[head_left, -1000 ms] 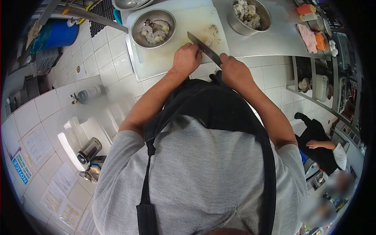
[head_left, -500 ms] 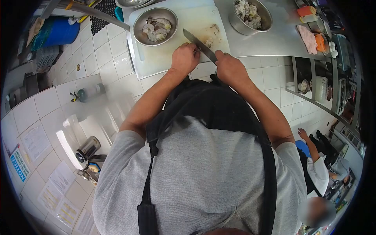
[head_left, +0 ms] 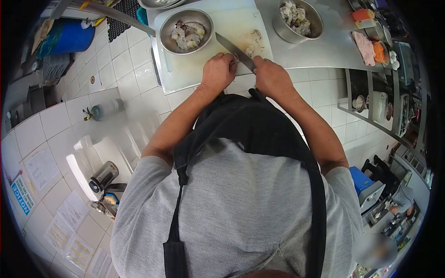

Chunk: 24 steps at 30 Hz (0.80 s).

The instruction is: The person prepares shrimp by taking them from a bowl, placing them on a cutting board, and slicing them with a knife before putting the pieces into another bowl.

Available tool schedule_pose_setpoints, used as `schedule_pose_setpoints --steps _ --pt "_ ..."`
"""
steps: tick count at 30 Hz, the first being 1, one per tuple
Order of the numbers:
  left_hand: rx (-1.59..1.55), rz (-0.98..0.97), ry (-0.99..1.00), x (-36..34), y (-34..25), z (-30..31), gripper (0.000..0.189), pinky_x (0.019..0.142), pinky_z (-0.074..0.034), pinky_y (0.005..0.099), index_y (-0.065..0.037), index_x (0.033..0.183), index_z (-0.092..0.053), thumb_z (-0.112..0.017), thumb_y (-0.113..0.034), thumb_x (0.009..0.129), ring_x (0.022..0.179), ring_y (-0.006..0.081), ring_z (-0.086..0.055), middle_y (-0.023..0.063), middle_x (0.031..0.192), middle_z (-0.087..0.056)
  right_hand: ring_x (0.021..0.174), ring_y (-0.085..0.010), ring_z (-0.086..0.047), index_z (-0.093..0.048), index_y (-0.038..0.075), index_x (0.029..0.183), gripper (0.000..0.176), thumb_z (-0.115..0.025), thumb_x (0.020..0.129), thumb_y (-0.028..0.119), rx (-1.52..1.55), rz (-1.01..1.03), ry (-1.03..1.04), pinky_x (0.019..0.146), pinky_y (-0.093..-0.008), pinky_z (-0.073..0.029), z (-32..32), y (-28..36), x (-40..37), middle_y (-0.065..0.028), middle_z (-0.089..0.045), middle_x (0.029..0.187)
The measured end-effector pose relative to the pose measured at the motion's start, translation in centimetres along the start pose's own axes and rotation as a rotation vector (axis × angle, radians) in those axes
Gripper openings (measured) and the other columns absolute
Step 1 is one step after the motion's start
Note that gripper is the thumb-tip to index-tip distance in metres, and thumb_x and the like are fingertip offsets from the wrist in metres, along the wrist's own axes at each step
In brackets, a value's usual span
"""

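Observation:
My right hand (head_left: pixel 273 78) is closed around the handle of a kitchen knife (head_left: pixel 233 50), whose broad blade points up and left over the cutting board (head_left: pixel 185 69). Close to the edge of that blade, my left hand (head_left: pixel 219 72) has its fingers curled on a small piece that looks like a shrimp, mostly hidden by the fingers. A steel bowl (head_left: pixel 164 42) on the board holds several peeled shrimp (head_left: pixel 187 35). Small scraps (head_left: pixel 250 50) lie on the board to the right of the knife.
A deep steel pot (head_left: pixel 296 38) of greyish shrimp (head_left: pixel 295 18) stands on the steel counter (head_left: pixel 331 51) at right. A pink cloth (head_left: pixel 363 47) and containers lie farther right. Below are shelves (head_left: pixel 371 99); another person (head_left: pixel 402 199) is at lower right.
The knife and both hands have barely shifted at the board. A co-worker in a white top at the lower right has moved out of sight, uncovering a blue box.

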<state>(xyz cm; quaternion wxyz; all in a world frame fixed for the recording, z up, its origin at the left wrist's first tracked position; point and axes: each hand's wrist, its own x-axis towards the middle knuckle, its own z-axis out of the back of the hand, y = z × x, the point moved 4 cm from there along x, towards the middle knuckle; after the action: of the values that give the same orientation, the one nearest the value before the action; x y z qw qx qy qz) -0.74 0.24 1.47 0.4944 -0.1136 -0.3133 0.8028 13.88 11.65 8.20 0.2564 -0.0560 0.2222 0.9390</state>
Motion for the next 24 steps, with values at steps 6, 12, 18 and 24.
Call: schedule_pose_setpoints --steps 6,12,18,24 --pt "-0.031 0.035 0.012 -0.3 0.3 0.0 0.015 0.079 -0.058 0.0511 -0.004 0.100 -0.076 -0.074 -0.014 0.088 0.088 0.0403 -0.072 0.0186 0.096 -0.072 0.089 -0.0454 -0.072 -0.057 0.001 0.111 0.018 -0.064 0.098 0.010 -0.005 0.001 0.040 0.079 -0.0558 -0.057 1.8 0.2 -2.9 -0.0252 -0.071 0.096" --pt "-0.016 0.033 0.058 -0.2 0.4 -0.2 0.017 0.080 -0.057 0.0509 -0.004 0.101 -0.076 -0.076 -0.015 0.087 0.090 0.0403 -0.071 0.0182 0.098 -0.072 0.095 -0.0490 -0.071 -0.054 0.001 0.116 0.021 -0.063 0.101 0.013 0.048 -0.006 0.061 0.082 -0.0590 -0.056 0.3 -0.1 -1.0 -0.0282 -0.072 0.101" --pt "-0.006 -0.115 -0.057 2.0 -0.7 -1.2 0.022 0.079 -0.058 0.0513 -0.003 0.098 -0.077 -0.078 -0.020 0.084 0.087 0.0407 -0.072 0.0176 0.093 -0.073 0.094 -0.0493 -0.073 -0.052 -0.001 0.115 0.022 -0.063 0.100 0.011 0.051 -0.274 -0.152 0.084 -0.0585 -0.058 1.5 -4.2 -0.9 -0.0303 -0.072 0.100" --pt "-0.300 0.266 0.296 5.8 -0.1 -1.2 0.034 0.081 -0.062 0.0402 -0.003 0.097 -0.081 -0.082 -0.031 0.079 0.085 0.0298 -0.079 0.0161 0.090 -0.080 0.094 -0.0528 -0.072 -0.051 -0.001 0.115 0.022 -0.060 0.100 0.012 0.056 -0.329 -0.154 0.083 -0.0610 -0.058 -1.0 -7.7 0.4 -0.0332 -0.072 0.096"
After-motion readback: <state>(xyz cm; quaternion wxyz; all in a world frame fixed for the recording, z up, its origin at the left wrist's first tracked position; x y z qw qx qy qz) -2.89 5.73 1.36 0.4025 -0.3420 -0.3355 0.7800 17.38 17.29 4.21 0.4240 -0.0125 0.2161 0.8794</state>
